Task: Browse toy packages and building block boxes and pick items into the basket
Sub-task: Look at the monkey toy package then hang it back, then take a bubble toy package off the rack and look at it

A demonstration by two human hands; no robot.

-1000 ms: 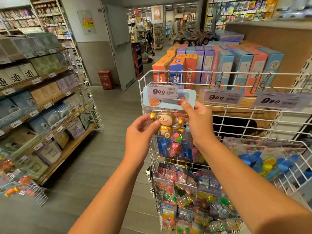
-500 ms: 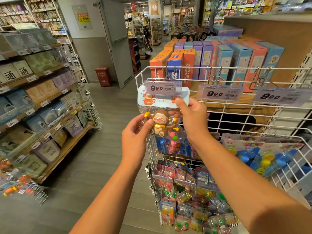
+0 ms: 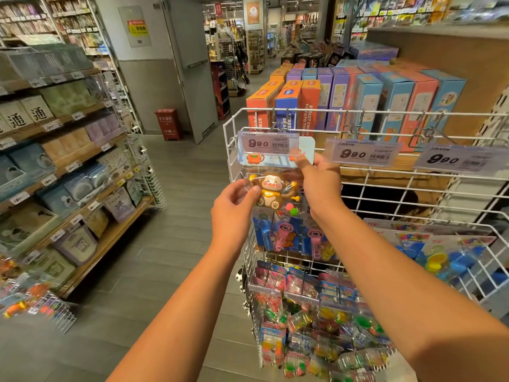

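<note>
A brown monkey toy package (image 3: 272,188) with a light blue header card hangs at the top left of a white wire rack (image 3: 385,114), partly behind a 9.90 price tag (image 3: 268,143). My left hand (image 3: 234,208) pinches the clear blister at its left side. My right hand (image 3: 319,180) pinches the header card at its right edge. Tall building block boxes (image 3: 369,97) in orange, purple, blue and pink stand upright behind the rack. No basket is in view.
More toy packs hang lower on the rack, blue and pink ones (image 3: 286,235) and small colourful packets (image 3: 308,312). Shelves of boxed goods (image 3: 55,161) line the left side of the aisle. A red bin (image 3: 168,124) stands by the grey wall.
The monkey package and both hands have shifted slightly up the rack, so its header card sits further behind the price tag. Both grips are the same.
</note>
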